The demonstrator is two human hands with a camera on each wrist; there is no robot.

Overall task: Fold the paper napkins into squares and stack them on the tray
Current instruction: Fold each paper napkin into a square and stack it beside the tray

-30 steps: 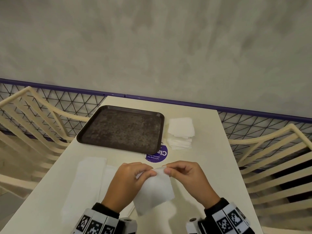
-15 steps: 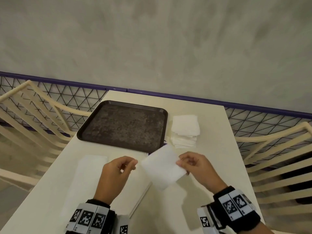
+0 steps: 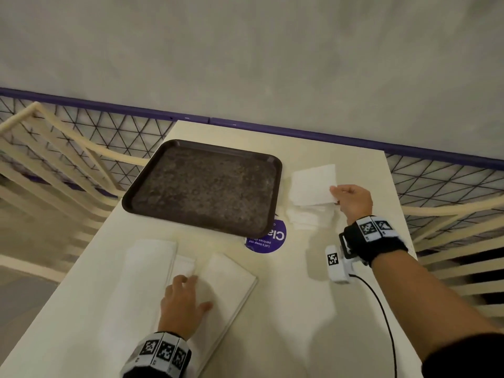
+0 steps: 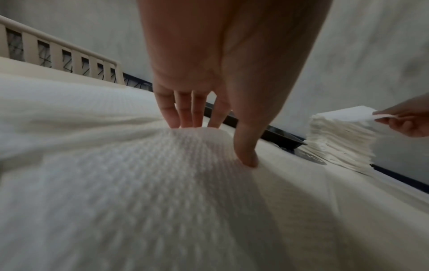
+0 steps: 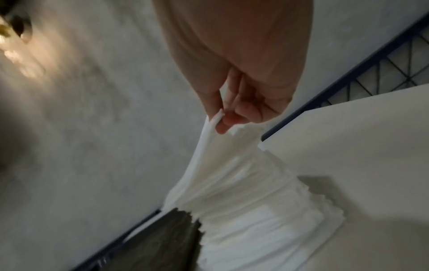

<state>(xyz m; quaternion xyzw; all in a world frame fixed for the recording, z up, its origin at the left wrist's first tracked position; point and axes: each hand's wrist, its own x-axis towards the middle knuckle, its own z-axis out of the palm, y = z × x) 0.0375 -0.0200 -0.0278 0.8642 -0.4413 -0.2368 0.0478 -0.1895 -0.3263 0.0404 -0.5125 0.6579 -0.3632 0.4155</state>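
The right hand (image 3: 351,200) pinches one corner of a white folded square paper napkin (image 3: 313,184) between thumb and fingertips (image 5: 223,126), the other fingers curled in behind; the wrist view shows the paper hanging from that pinch. The napkin is held just over the stack of white folded napkins (image 3: 309,216), which stands on the pale cream table (image 3: 300,309) just right of the dark brown rectangular plastic tray (image 3: 207,186). Whether the held napkin touches the top of the stack cannot be told. The right forearm reaches forward and to the right, wrist raised off the table, wearing a black wristband with square printed markers (image 3: 373,230).

The left hand (image 3: 182,304) lies palm down, fingers straight and slightly spread, pressing on the white unfolded textured napkins (image 3: 226,276) spread at the near left of the table. In the left wrist view its fingertips (image 4: 246,157) dent the paper, and the sheet bulges a little between thumb and fingers. Nothing is gripped.

The tray holds no napkins. A round purple sticker with white lettering (image 3: 266,238) shows at the tray's near right corner, partly under it. Cream slatted chairs (image 3: 54,165) stand on both sides of the table.
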